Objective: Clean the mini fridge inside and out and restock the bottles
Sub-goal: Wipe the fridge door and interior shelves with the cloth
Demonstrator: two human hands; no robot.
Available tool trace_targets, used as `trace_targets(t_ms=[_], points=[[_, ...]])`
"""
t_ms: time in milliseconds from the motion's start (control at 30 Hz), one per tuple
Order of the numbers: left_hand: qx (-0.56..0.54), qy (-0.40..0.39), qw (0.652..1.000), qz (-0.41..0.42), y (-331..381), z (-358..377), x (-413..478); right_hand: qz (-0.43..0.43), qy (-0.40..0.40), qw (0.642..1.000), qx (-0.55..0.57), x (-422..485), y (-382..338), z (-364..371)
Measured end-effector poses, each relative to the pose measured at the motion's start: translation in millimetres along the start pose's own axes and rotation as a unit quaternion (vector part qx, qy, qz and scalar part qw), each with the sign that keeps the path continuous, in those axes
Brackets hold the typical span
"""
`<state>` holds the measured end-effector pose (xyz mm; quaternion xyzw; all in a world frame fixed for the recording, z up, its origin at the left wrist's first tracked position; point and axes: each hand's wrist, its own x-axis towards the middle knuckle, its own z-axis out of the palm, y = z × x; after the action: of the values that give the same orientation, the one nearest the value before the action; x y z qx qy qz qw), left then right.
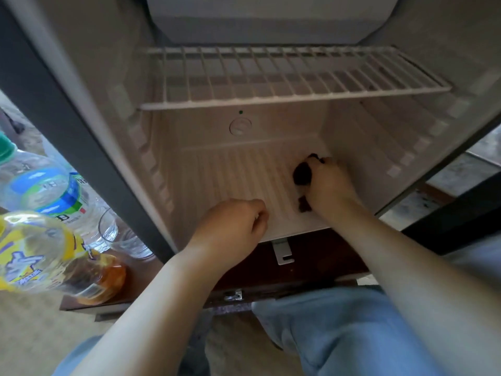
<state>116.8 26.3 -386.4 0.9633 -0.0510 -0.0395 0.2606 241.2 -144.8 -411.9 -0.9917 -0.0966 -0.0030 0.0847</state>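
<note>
The mini fridge stands open with nothing on its ribbed white floor or on its wire shelf. My right hand grips a dark brown cloth and presses it onto the floor near the right inner wall. My left hand rests on the front lip of the floor with its fingers curled and nothing in it. On the left, outside the fridge, lie a clear bottle with a blue and green label and a bottle with a yellow label.
Two clear drinking glasses stand on a dark wooden surface left of the fridge's dark side panel. An amber bottle lies beside them. My knees in blue jeans are in front of the fridge on a beige floor.
</note>
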Motion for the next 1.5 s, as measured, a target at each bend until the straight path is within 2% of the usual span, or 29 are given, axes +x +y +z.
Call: trace_targets(t_ms=[133,267,367,500,633,733,867,1033,1167,1333,1433,1500], points=[[-0.009,-0.004,1.0,-0.008,-5.8,1.9,1.0,0.058,0.097,0.992,0.064,42.4,4.4,-17.3],[0.007,0.013,1.0,-0.015,-9.8,2.7,3.3,0.038,0.058,0.992,0.105,73.8,-8.7,3.0],[0.018,0.015,0.999,-0.031,-13.9,1.9,5.0,0.062,0.098,0.987,0.111,81.2,-19.1,19.8],[0.05,-0.009,0.999,-0.017,1.6,9.4,-7.8,-0.029,0.088,0.981,0.168,69.5,-54.0,37.6],[0.066,0.008,0.997,-0.037,-0.8,14.6,-32.4,-0.141,0.09,0.962,0.215,55.2,-106.8,51.1],[0.071,0.001,0.995,-0.074,-15.4,11.0,-50.6,-0.233,0.026,0.935,0.265,50.3,-152.5,51.4],[0.1,-0.005,0.99,-0.102,-32.0,3.3,-69.7,-0.238,-0.023,0.931,0.275,52.0,-176.3,50.9],[0.075,-0.028,0.99,-0.112,-32.1,-2.6,-71.6,-0.248,-0.119,0.933,0.233,48.9,-161.8,35.0],[0.087,-0.075,0.98,-0.162,-34.8,-10.3,-85.1,-0.283,-0.151,0.918,0.234,-9.7,-141.4,24.2],[0.073,-0.042,0.966,-0.243,-40.0,-19.1,-123.8,-0.326,-0.185,0.894,0.246,-96.6,-113.0,7.6],[0.057,-0.025,0.968,-0.242,-34.5,-16.0,-140.9,-0.34,-0.255,0.89,0.165,-145.6,-91.0,15.2],[0.044,-0.018,0.971,-0.233,-28.4,-12.6,-148.1,-0.302,-0.252,0.904,0.17,-167.1,-74.6,13.3]])
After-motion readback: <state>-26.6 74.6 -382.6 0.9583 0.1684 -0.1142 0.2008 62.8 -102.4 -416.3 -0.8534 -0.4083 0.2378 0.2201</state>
